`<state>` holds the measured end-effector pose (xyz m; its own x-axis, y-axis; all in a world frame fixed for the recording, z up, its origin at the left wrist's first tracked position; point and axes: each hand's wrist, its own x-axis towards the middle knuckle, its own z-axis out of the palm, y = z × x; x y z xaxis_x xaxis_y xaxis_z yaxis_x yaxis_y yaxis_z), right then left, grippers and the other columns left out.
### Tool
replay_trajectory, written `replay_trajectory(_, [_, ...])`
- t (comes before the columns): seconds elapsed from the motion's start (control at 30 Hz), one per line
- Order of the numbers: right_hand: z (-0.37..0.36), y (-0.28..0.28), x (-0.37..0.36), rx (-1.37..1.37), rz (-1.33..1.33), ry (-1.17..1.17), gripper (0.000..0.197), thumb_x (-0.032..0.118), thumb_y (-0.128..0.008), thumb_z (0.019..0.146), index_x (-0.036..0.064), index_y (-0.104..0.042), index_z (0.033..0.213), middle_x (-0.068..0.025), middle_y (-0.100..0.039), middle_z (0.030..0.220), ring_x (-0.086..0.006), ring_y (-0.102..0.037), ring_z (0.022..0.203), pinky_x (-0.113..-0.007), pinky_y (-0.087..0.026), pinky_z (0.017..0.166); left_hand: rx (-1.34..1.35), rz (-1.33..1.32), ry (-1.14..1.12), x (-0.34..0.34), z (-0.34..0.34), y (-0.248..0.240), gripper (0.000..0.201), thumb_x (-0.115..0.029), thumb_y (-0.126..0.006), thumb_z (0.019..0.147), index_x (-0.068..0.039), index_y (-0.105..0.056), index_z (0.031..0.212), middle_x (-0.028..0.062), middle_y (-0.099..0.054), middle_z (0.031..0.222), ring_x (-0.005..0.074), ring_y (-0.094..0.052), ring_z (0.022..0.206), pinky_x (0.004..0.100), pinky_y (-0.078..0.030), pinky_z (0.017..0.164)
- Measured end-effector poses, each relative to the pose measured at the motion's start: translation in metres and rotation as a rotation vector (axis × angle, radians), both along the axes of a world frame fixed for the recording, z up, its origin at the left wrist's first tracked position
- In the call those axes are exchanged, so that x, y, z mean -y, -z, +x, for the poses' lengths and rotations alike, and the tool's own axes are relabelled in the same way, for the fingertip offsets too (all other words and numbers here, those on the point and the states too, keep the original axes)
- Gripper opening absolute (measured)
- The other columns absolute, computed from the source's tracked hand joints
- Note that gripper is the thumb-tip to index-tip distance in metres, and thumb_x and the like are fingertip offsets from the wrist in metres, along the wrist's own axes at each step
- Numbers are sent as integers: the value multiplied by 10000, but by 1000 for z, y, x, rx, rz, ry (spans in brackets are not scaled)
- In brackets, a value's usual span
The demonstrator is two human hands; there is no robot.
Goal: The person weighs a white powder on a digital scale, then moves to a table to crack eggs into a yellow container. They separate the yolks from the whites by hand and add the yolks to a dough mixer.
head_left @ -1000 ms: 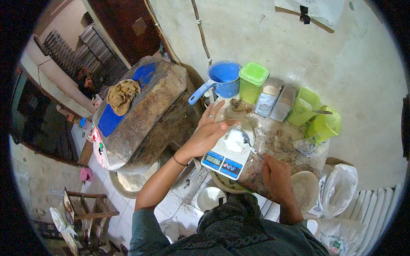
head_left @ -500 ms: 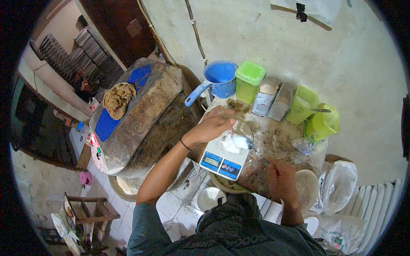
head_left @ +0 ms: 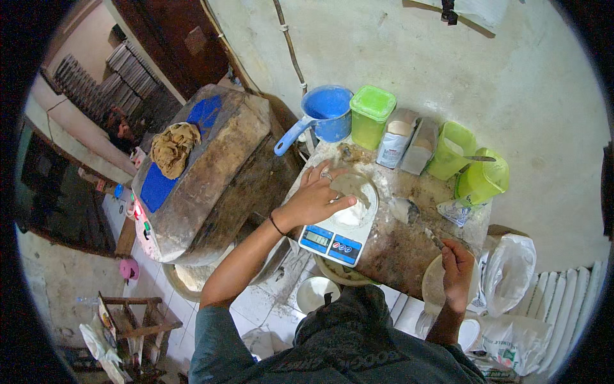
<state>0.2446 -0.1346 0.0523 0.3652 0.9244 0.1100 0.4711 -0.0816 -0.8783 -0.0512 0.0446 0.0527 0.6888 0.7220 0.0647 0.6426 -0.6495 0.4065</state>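
Observation:
A white kitchen scale (head_left: 315,237) with a blue button panel stands at the table's front left. On it rests a shallow, see-through bowl (head_left: 373,193) with white powder (head_left: 350,215) inside. My left hand (head_left: 311,200) is open at the bowl's left side, fingers spread and thumb reaching over the rim. Whether it touches the bowl I cannot tell. Right of the scale, my right hand (head_left: 455,270) is closed on the handle of a spoon (head_left: 435,239). Its far end is blurred, seemingly reaching a pale, dark-edged patch above the tabletop.
Along the wall stand a blue dipper (head_left: 327,114), a lidded green container (head_left: 371,114), two opened packets (head_left: 398,139) and two green jugs (head_left: 483,182). A round container (head_left: 441,288) sits by my right wrist. Left is a bulky worn block (head_left: 220,160) with a cloth (head_left: 174,150) on top.
My right hand has moved right with the spoon, away from the bowl. My left hand has lowered slightly, its fingers spreading beside the bowl.

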Motion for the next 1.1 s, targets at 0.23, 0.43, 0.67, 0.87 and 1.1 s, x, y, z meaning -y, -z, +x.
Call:
replay_trajectory(0.23, [-2, -1, 3, -32, 27, 23, 178, 99, -541, 838, -23, -616, 945, 60, -420, 618, -39, -346, 548, -200, -273, 484, -13, 225, -4, 12, 7, -16, 475, -494, -467, 852, -85, -708, 845, 94, -412, 1297, 380, -217, 1266, 490, -142, 1042])
replay_trajectory(0.43, [1, -2, 7, -14, 29, 22, 178, 91, -536, 835, -27, -614, 942, 57, -420, 615, -41, -351, 546, -202, -275, 484, -97, 82, 46, 5, 9, 8, 481, -524, -424, 860, -136, -703, 917, 79, -354, 1356, 365, -175, 1284, 489, -121, 1048])
replay_trajectory(0.67, [6, 2, 11, -29, 18, 55, 176, 90, -530, 838, -28, -611, 942, 52, -423, 614, -44, -359, 547, -210, -282, 483, -77, -40, 45, -6, 10, 22, 436, -516, -375, 887, -227, -676, 1013, 67, -259, 1423, 354, -140, 1297, 479, -104, 1056])
replay_trajectory(0.87, [2, -6, 9, -58, 15, 41, 189, 97, -530, 839, -32, -609, 952, 54, -423, 615, -44, -352, 544, -208, -276, 478, 41, 77, 7, -13, 5, 4, 437, -481, -311, 919, -244, -593, 1155, 128, -305, 1391, 352, -186, 1280, 454, -119, 1053])
replay_trajectory(1.1, [3, 0, 13, -181, 32, -39, 212, 126, -534, 848, -33, -600, 971, 62, -405, 613, -35, -318, 521, -201, -238, 465, 452, 104, -176, 18, -46, -27, 480, -475, -316, 920, -171, -572, 1188, 159, -296, 1383, 334, -243, 1259, 440, -176, 1050])
